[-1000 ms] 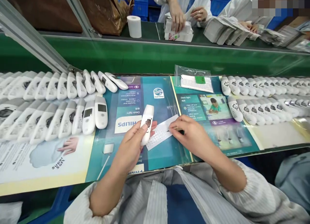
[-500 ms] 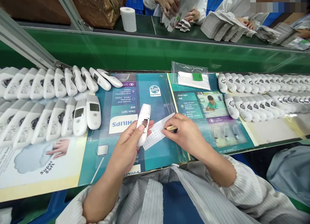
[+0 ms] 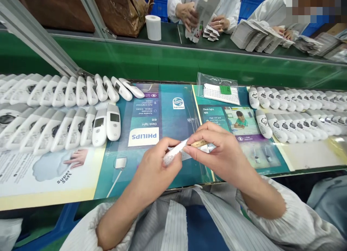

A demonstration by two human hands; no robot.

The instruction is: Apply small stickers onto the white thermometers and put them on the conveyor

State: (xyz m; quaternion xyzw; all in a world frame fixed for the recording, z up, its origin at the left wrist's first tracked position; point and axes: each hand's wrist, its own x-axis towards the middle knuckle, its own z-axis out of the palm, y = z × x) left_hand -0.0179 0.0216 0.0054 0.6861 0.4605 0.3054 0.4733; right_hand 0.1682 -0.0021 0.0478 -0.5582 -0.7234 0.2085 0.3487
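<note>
My left hand (image 3: 158, 164) is closed around a white handheld thermometer (image 3: 173, 154), which is tilted on its side above the table. Between the thumb and fingers of my right hand (image 3: 221, 149) is a short tan stick-like tool (image 3: 199, 143); its tip meets the thermometer's near end, hidden by my fingers. Beneath both hands lies a white sheet of small round stickers (image 3: 185, 156), mostly covered.
Rows of white thermometers (image 3: 72, 130) stand at the left, and more thermometers (image 3: 287, 130) at the right. A plastic bag with sticker sheets (image 3: 221, 94) lies behind my hands. Across a green ledge, a co-worker's hands (image 3: 187, 16) handle folded boxes beside a white roll (image 3: 153, 28).
My left hand has turned the thermometer from upright to sideways and moved right. My right hand has come off the sticker sheet and brought the tan tool against the thermometer. The view has shifted slightly.
</note>
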